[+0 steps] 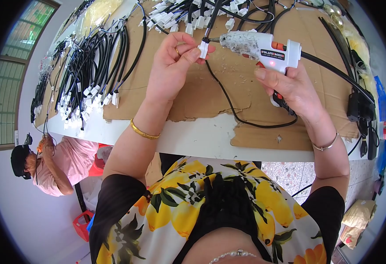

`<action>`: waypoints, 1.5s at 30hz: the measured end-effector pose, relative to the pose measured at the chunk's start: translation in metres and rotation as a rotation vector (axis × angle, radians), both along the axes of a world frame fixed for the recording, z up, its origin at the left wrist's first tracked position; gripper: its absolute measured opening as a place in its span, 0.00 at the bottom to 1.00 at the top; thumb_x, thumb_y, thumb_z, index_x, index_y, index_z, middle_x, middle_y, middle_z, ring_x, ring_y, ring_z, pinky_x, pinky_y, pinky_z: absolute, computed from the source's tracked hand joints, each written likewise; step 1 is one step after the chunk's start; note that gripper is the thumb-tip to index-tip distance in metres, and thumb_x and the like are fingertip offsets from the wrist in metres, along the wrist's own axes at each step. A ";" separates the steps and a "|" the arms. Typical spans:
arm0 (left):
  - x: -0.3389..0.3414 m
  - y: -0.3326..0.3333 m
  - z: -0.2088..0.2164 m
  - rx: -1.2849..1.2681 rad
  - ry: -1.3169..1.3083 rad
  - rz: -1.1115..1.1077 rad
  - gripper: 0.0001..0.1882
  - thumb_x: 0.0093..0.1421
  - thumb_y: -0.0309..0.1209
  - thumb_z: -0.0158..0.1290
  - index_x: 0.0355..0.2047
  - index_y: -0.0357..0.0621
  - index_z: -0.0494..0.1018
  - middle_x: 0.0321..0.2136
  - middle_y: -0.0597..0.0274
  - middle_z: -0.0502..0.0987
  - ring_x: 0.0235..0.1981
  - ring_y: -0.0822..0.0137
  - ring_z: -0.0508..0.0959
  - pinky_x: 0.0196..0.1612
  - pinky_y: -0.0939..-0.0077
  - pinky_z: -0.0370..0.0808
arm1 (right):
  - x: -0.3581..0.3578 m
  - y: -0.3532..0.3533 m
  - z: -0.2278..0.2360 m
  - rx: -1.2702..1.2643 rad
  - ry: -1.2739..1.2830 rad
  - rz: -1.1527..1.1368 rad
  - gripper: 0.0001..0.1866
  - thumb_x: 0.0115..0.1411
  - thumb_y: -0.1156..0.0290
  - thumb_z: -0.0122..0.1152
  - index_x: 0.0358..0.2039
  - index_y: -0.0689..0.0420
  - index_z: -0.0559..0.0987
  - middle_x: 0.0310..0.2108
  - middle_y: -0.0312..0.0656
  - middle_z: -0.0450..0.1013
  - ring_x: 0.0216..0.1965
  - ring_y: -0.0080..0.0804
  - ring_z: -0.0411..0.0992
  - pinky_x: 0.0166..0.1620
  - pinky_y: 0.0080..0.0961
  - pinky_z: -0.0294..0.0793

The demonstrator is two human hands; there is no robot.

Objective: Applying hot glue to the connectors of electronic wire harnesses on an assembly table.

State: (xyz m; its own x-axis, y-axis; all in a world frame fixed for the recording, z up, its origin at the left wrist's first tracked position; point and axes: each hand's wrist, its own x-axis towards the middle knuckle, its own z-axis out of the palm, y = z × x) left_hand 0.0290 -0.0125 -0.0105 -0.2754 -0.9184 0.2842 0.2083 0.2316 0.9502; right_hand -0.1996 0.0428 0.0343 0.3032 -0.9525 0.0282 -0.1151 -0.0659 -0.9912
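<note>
Between the thumb and fingers of my left hand (175, 66) is a small white connector (203, 49) on the end of black cables that run up and away. My right hand (289, 86) is wrapped round the handle of a white glue gun (263, 49), a small light glowing on its side. Grey, crusted residue covers the front of the gun. Its nozzle tip points left and meets, or nearly meets, the spot where the cables enter the connector. A black power cord (226, 99) curves from the base of the handle across the cardboard.
Bundled black cables with white connectors (76, 70) lie at the left, and more connectors (175, 13) at the far side. Torn cardboard (263, 136) covers the white table (197, 136). A black power adapter (359, 105) sits at right. A co-worker in pink (65, 163) is at left.
</note>
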 end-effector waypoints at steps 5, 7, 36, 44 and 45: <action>0.001 0.000 0.001 0.073 0.039 -0.050 0.06 0.59 0.20 0.43 0.37 0.40 0.62 0.34 0.49 0.77 0.33 0.70 0.75 0.38 0.78 0.71 | -0.001 0.000 0.000 -0.011 -0.019 0.011 0.11 0.54 0.67 0.60 0.33 0.59 0.71 0.19 0.31 0.65 0.19 0.15 0.60 0.22 0.13 0.60; 0.003 -0.001 0.000 0.096 0.080 -0.085 0.06 0.59 0.21 0.44 0.37 0.41 0.62 0.34 0.48 0.77 0.33 0.69 0.75 0.38 0.78 0.71 | -0.001 0.000 -0.001 -0.019 -0.028 0.009 0.11 0.54 0.66 0.60 0.32 0.59 0.71 0.19 0.30 0.65 0.19 0.14 0.60 0.22 0.13 0.59; 0.012 -0.009 -0.008 0.188 0.168 -0.281 0.07 0.60 0.23 0.44 0.39 0.43 0.63 0.36 0.45 0.75 0.33 0.65 0.75 0.39 0.74 0.71 | -0.003 -0.004 -0.001 0.036 -0.041 0.053 0.19 0.53 0.61 0.54 0.41 0.61 0.75 0.13 0.30 0.61 0.17 0.15 0.59 0.23 0.14 0.56; 0.014 -0.009 -0.007 0.193 0.154 -0.304 0.06 0.60 0.22 0.43 0.38 0.43 0.63 0.36 0.46 0.75 0.32 0.67 0.76 0.37 0.76 0.71 | -0.006 -0.005 0.002 0.019 -0.049 0.037 0.22 0.53 0.61 0.54 0.43 0.63 0.74 0.14 0.30 0.62 0.17 0.15 0.60 0.23 0.14 0.56; 0.014 -0.009 -0.006 0.188 0.147 -0.298 0.06 0.60 0.21 0.43 0.38 0.43 0.63 0.36 0.46 0.75 0.32 0.67 0.76 0.37 0.75 0.72 | -0.006 -0.005 0.002 0.028 -0.039 0.038 0.22 0.53 0.60 0.54 0.43 0.63 0.74 0.14 0.30 0.63 0.17 0.15 0.60 0.23 0.14 0.56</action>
